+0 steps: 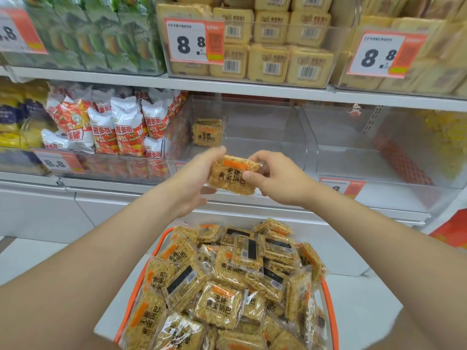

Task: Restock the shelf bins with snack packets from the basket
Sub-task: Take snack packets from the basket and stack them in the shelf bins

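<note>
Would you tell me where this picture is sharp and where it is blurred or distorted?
Head view: the packet in the left hand and right hand is sharp, print legible; head view: the green packets top left are blurred; head view: the shelf edge bows slightly from wide-angle distortion.

Two hands (pixel 193 183) (pixel 278 179), one basket (pixel 329 314) (many packets (pixel 227 178))

the raised snack packet (pixel 231 176) reads 无糖 黄金锅巴 in black. the same words stand on the lone packet (pixel 207 132) in the clear bin behind it and on the basket packets (pixel 219 308) nearest the camera. on the far upper shelf, the middle price tag (pixel 194 41) and the right price tag (pixel 384 54) each read 8.8, as does the lower left price tag (pixel 58 161). the red-and-white bags (pixel 126 132) at left appear to read 薯多脆.
</note>
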`<state>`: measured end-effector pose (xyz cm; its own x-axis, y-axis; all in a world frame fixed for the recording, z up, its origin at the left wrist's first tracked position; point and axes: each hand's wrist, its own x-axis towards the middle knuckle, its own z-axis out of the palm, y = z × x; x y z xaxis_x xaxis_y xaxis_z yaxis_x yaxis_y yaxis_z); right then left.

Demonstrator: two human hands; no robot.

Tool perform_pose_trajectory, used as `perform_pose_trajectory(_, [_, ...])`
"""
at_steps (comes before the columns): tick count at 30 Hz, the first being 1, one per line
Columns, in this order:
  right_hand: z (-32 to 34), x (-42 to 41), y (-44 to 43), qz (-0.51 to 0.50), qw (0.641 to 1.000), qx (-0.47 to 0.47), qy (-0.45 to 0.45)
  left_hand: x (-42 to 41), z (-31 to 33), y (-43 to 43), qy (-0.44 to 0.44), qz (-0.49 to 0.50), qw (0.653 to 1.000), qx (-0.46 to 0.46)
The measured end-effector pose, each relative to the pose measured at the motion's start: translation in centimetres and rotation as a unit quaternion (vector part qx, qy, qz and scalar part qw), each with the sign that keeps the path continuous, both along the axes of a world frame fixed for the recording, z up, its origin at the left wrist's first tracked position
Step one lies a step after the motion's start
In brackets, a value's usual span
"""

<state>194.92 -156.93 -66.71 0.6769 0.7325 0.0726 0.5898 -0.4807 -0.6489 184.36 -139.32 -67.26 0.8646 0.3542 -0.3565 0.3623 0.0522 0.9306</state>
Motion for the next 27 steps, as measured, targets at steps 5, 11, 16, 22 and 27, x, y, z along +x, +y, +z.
perform_pose_trajectory(5, [0.2, 0.0, 0.0, 0.017, 0.993, 0.063, 0.102, -0.1, -0.2, 0.0, -0.115, 0.007, 0.992, 0.048])
perform_pose_trajectory(11, [0.5, -0.6, 0.2, 0.007, 0.992, 0.067, 0.105, -0.1, -0.3, 0.2, -0.131, 0.007, 0.991, 0.006])
perform_pose_trajectory(16, [-0.2, -1.0, 1.4, -0.042, 0.982, 0.138, 0.123, -0.1, 0.1, 1.1, -0.15, 0.018, 0.988, 0.002])
perform_pose_trajectory(22, [-0.4, 0.5, 4.7, -0.083, 0.981, 0.171, 0.047, 0.2, -0.7, 4.6, -0.137, 0.068, 0.918, 0.366])
perform_pose_trajectory(27, [-0.7, 3.9, 8.3, -0.12, 0.982, 0.146, -0.013, 1.5, -2.4, 7.1, -0.106, 0.018, 0.786, 0.609])
